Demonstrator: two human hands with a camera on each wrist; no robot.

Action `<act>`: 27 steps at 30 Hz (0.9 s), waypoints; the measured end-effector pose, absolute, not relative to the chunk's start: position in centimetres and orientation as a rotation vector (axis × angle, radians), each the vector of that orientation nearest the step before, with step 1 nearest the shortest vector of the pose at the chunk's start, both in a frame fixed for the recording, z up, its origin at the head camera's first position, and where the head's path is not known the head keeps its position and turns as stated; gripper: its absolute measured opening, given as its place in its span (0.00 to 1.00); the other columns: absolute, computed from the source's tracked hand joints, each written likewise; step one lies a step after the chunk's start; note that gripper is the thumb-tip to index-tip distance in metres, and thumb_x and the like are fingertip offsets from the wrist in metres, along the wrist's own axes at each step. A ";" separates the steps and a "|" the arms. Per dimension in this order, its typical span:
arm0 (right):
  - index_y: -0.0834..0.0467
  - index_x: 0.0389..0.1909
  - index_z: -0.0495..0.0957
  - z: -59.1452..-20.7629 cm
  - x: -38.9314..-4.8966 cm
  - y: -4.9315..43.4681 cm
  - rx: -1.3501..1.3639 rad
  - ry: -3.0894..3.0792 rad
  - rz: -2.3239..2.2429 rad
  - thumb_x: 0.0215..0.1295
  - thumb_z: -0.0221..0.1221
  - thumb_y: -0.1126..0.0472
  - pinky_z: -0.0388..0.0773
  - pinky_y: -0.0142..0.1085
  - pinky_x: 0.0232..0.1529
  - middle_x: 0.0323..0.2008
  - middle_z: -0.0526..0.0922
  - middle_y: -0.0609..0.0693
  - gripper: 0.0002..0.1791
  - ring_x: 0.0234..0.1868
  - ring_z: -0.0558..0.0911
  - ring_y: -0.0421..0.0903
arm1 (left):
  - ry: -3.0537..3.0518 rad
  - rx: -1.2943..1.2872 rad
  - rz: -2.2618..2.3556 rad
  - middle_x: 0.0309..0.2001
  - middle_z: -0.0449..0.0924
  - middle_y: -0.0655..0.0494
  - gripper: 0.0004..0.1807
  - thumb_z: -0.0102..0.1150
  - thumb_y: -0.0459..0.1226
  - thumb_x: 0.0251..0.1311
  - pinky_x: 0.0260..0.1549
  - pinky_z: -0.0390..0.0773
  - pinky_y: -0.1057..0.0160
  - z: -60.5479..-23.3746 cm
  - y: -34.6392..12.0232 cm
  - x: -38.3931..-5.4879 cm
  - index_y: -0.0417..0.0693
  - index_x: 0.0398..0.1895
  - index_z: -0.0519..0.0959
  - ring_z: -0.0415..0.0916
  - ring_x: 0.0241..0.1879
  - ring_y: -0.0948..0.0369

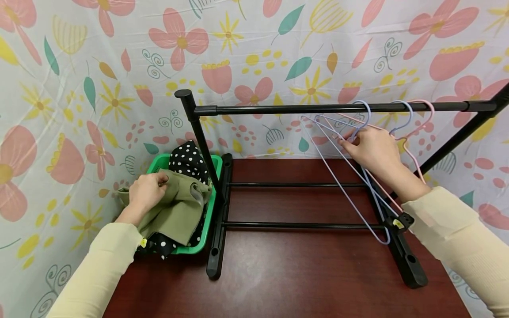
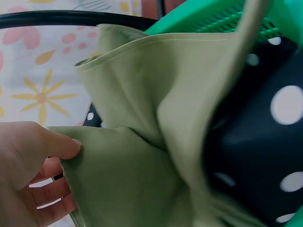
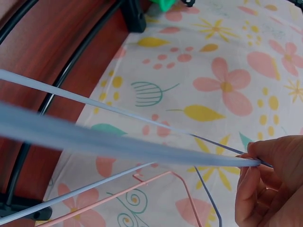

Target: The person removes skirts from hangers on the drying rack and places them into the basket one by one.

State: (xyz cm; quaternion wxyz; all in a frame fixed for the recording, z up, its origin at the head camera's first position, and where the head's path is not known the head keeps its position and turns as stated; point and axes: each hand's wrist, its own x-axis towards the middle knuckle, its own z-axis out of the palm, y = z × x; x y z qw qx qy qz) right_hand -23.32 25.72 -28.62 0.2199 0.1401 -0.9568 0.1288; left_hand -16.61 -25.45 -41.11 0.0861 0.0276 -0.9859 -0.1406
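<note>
My left hand (image 1: 145, 194) pinches the edge of an olive-green garment (image 1: 179, 207), which lies bunched over a green basket (image 1: 206, 234). In the left wrist view, the thumb lies on top of the green fabric (image 2: 123, 175) and the other fingers are behind it. Black cloth with white dots (image 1: 187, 158) shows beneath and behind the garment. My right hand (image 1: 375, 152) pinches a lavender-blue hanger (image 1: 367, 115) just below its hook, which is over the rack's top bar (image 1: 274, 110). Another blue hanger (image 1: 409, 115) and a pink hanger (image 1: 431, 112) hang to its right.
The black rack stands on a dark red-brown table (image 1: 286, 269), its foot (image 1: 215, 260) close beside the basket. Two lower bars (image 1: 298, 225) cross between the feet. Behind everything hangs a flower-patterned cloth (image 1: 254, 48), which also covers the left side.
</note>
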 end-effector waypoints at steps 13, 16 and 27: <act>0.59 0.15 0.81 -28.8 -23.4 25.7 0.419 -2.613 0.353 0.53 0.63 0.51 0.65 0.48 0.17 0.18 0.80 0.57 0.16 0.21 0.77 0.59 | -3.060 0.069 -0.438 0.42 0.81 0.42 0.11 0.57 0.33 0.57 0.16 0.71 0.57 -44.5 -25.1 -16.3 0.48 0.43 0.82 0.76 0.26 0.50; 0.60 0.13 0.80 -28.9 -23.5 25.7 0.431 -2.607 0.355 0.53 0.63 0.52 0.64 0.46 0.15 0.16 0.79 0.56 0.17 0.19 0.76 0.57 | -3.081 0.062 -0.448 0.42 0.81 0.43 0.11 0.58 0.33 0.57 0.17 0.72 0.59 -44.8 -24.8 -16.1 0.49 0.43 0.82 0.76 0.26 0.52; 0.58 0.09 0.74 -29.1 -23.6 25.7 0.442 -2.623 0.362 0.55 0.62 0.50 0.61 0.42 0.13 0.08 0.73 0.50 0.21 0.12 0.71 0.50 | -3.155 0.055 -0.425 0.33 0.80 0.43 0.09 0.53 0.39 0.62 0.18 0.69 0.58 -45.3 -23.3 -14.7 0.47 0.36 0.82 0.73 0.22 0.55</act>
